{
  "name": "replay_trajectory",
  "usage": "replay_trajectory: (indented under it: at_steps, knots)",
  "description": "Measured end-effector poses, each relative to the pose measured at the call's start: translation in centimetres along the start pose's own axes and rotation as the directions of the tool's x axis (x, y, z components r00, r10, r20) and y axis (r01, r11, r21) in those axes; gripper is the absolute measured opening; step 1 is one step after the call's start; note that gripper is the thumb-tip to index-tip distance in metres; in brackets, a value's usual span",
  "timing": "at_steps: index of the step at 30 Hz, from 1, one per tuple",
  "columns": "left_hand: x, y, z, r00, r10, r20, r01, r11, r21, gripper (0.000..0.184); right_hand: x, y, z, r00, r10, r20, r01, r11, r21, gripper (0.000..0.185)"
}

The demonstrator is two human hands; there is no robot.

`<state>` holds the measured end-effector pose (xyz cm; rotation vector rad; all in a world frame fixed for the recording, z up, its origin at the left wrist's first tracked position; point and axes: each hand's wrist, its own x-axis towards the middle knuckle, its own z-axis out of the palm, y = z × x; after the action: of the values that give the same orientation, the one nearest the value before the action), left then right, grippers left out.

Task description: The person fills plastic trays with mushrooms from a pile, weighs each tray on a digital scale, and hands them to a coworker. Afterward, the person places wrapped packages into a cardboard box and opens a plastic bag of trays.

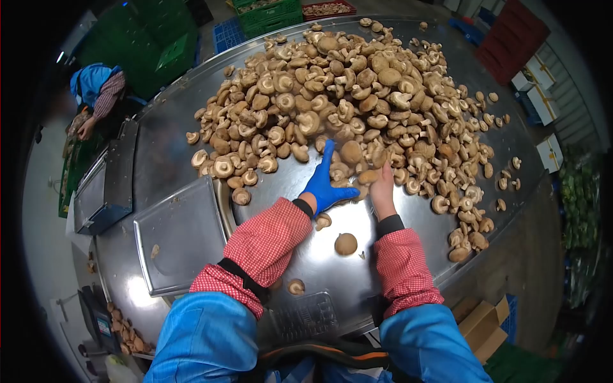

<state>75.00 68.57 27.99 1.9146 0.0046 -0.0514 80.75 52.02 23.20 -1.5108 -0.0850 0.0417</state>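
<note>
At the near edge of the steel table [332, 274], between the person's forearms, lies a clear, ribbed plastic tray [306, 316]. To the right, below the table, stands an open cardboard box [483, 329]; at the near left, a small pile of brown mushrooms [128, 333] lies beside the table. Just beyond the clear tray, a small mushroom [295, 286] rests near the left sleeve, and farther on a round mushroom cap [346, 244] sits alone between the wrists. A shallow metal tray [185, 242] lies to the left.

The left hand [327, 185], in a blue glove, is spread wide, thumb and forefinger well apart, at the near edge of the shiitake heap [357, 96]; whether its other fingers touch any mushrooms cannot be told. The bare right hand [383, 191] stands nearly edge-on to the right, its fingertips up against mushrooms; how far it is closed, and whether it grips one, is hidden. A few mushrooms lie between the two hands.

The heap spreads across the far half of the table, with loose ones scattered to the right. At the far left a co-worker [96, 86] bends forward; beyond the table's far edge are stacked green crates [271, 19].
</note>
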Motion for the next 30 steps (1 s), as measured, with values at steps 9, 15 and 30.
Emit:
replay_trajectory:
  at_steps: [9,15,30]
  knots:
    - [-8.1,7.3,0.5,0.992,0.018,-0.127,0.029,0.931,0.363,0.126,-7.5,-2.8,1.1,0.962,0.246,-0.122,-0.217,0.953,0.209,0.033]
    - [-13.4,6.0,-2.4,0.952,0.038,-0.302,-0.102,0.975,-0.198,0.088,-12.2,-4.9,1.5,0.94,0.312,-0.138,-0.253,0.909,0.33,0.032]
    - [-18.0,5.8,-14.1,0.959,-0.188,-0.214,0.177,0.982,-0.069,0.073,-20.4,-8.1,15.3,0.995,-0.096,-0.026,0.097,0.995,0.025,0.043]
